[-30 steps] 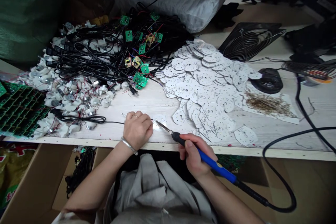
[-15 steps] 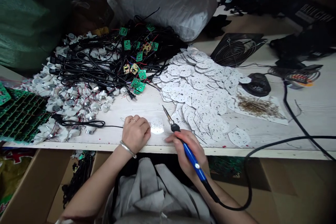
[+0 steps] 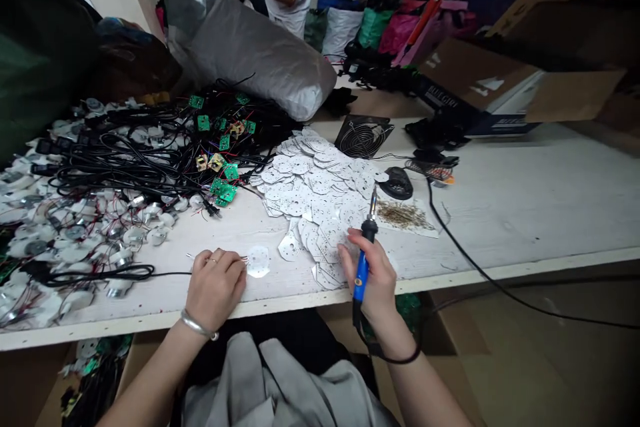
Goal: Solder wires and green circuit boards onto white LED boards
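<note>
Both grips closed: our right hand (image 3: 374,278) clasps soldering iron (image 3: 361,265), tip now raised above grip, off disc (image 3: 259,260); left hand (image 3: 216,285) pinches wires (image 3: 242,258) beside it. We judge joint done.

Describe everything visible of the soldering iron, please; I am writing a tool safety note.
The soldering iron has a blue, plastic-looking handle, a black collar above it and a slim metal tip. The right hand grips the handle with its fingers wrapped round it. It stands nearly upright in the picture, tip pointing away from the person, over the pile of white boards. A black cord leaves its lower end and curves under the wrist. Only the hand visibly touches it.
</note>
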### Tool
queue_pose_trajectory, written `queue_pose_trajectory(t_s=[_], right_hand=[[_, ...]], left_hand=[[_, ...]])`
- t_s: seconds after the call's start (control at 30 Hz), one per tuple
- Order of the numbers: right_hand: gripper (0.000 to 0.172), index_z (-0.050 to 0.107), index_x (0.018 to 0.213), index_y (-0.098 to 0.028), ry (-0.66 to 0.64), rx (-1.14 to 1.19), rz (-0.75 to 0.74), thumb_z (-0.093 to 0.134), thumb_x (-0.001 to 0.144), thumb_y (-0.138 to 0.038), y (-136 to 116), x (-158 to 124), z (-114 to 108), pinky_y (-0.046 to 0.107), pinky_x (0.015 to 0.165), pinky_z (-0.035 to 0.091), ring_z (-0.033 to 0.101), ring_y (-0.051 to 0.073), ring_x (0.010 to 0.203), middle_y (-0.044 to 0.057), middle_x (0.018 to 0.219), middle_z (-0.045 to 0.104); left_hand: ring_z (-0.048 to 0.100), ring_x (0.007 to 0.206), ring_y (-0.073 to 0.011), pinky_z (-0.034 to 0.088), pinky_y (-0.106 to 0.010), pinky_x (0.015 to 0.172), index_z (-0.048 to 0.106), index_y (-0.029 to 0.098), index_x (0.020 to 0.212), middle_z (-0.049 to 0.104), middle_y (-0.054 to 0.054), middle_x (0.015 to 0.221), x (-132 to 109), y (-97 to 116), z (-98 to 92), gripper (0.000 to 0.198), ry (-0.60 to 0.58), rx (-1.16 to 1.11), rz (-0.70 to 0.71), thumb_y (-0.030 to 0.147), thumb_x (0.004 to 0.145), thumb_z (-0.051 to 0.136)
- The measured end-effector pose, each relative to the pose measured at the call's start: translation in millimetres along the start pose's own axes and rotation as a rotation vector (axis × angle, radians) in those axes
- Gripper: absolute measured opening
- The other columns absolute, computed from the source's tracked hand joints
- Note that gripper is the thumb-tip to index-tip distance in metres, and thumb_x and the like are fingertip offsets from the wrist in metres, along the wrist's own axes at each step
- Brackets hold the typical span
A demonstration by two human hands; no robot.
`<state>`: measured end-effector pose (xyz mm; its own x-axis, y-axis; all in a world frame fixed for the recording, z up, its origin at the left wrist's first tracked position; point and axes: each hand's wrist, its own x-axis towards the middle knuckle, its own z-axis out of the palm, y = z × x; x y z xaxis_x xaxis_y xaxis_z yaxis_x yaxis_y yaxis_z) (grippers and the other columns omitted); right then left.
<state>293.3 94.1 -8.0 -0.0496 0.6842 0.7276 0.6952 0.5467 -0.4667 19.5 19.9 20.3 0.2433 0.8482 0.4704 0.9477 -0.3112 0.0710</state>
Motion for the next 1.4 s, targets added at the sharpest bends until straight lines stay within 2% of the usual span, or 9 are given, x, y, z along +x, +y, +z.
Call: queue_pose_trajectory(t_s=[0.23,0.43,0.67,0.83,0.93,1.07,1.2,1.3,1.4], right_hand=[[0.023,0.055,0.103,-0.021,-0.142,-0.111,-0.028,0.058,0.088,-0.038,9.6,-0.3,9.1,0.047,0.08,0.053,0.065,0.026,0.089,0.011,0.102,0.067],[0.024,0.056,0.107,-0.021,-0.143,-0.078,0.036,0.06,0.086,-0.031,14.8,-3.1,10.7,0.04,0.08,0.053,0.064,0.024,0.096,0.011,0.109,0.065],[0.027,0.058,0.108,-0.02,-0.198,-0.133,0.084,0.056,0.085,-0.034,7.9,1.4,10.7,0.036,0.073,0.054,0.065,0.024,0.096,0.011,0.11,0.063],[0.033,0.058,0.107,-0.019,-0.113,-0.17,0.139,0.058,0.081,-0.04,7.9,3.3,9.9,0.038,0.074,0.054,0.065,0.026,0.096,0.012,0.11,0.064],[0.035,0.058,0.108,-0.019,-0.025,-0.154,0.168,0.061,0.08,-0.039,0.3,7.6,6.7,0.043,0.08,0.055,0.065,0.027,0.098,0.013,0.11,0.065],[0.035,0.054,0.113,-0.02,-0.005,0.018,0.11,0.065,0.081,-0.029,-32.0,5.0,11.4,0.042,0.088,0.055,0.064,0.025,0.103,0.012,0.114,0.063],[0.031,0.052,0.114,-0.022,-0.119,0.194,-0.067,0.059,0.084,-0.017,-75.6,-14.2,29.2,0.036,0.075,0.058,0.066,0.022,0.097,0.011,0.112,0.062],[0.027,0.053,0.11,-0.021,-0.176,0.173,-0.139,0.054,0.084,-0.013,-98.9,-27.1,42.6,0.036,0.07,0.057,0.066,0.024,0.092,0.012,0.109,0.063],[0.026,0.053,0.108,-0.019,-0.218,0.113,-0.203,0.052,0.083,-0.014,-108.8,-32.9,52.3,0.036,0.068,0.055,0.064,0.024,0.089,0.012,0.102,0.064]], left_hand=[[0.057,0.105,-0.0266,0.038,-0.041,0.088,0.058,0.017,0.11,0.063,-0.012,0.116,-12.3,-28.9,-13.6,0.025,-0.08,0.034,0.028,0.029,0.089,0.053],[0.062,0.09,-0.0188,0.04,-0.038,0.087,0.059,0.021,0.111,0.066,-0.007,0.105,-27.4,-40.5,-17.8,0.023,-0.177,-0.025,0.064,0.027,0.091,0.051],[0.062,0.087,-0.0211,0.045,-0.037,0.078,0.061,0.021,0.108,0.066,-0.008,0.102,-42.2,-39.2,-42.1,0.023,-0.316,-0.026,0.053,0.027,0.087,0.055],[0.062,0.098,-0.0241,0.048,-0.039,0.084,0.06,0.023,0.114,0.064,-0.009,0.111,-43.6,-48.7,-58.2,0.033,-0.363,-0.164,0.059,0.037,0.084,0.062],[0.061,0.101,-0.0211,0.049,-0.034,0.084,0.061,0.02,0.113,0.064,-0.01,0.112,-24.6,-64.0,-55.4,0.03,-0.244,-0.227,0.049,0.038,0.09,0.054],[0.06,0.098,-0.0228,0.047,-0.038,0.082,0.065,0.019,0.103,0.067,-0.01,0.105,34.1,-92.7,-32.5,0.022,-0.062,-0.038,-0.044,0.029,0.092,0.049],[0.057,0.1,-0.0292,0.04,-0.048,0.089,0.064,0.017,0.107,0.069,-0.013,0.1,85.8,-110.2,-6.1,0.024,-0.088,0.278,-0.08,0.021,0.085,0.055],[0.058,0.094,-0.0281,0.037,-0.048,0.092,0.064,0.015,0.103,0.069,-0.012,0.089,91.2,-111.6,0.6,0.022,-0.103,0.321,-0.036,0.02,0.083,0.056],[0.058,0.092,-0.0265,0.036,-0.046,0.093,0.064,0.016,0.105,0.069,-0.011,0.089,73.2,-108.8,-5.2,0.026,-0.047,0.316,-0.001,0.032,0.086,0.056]])
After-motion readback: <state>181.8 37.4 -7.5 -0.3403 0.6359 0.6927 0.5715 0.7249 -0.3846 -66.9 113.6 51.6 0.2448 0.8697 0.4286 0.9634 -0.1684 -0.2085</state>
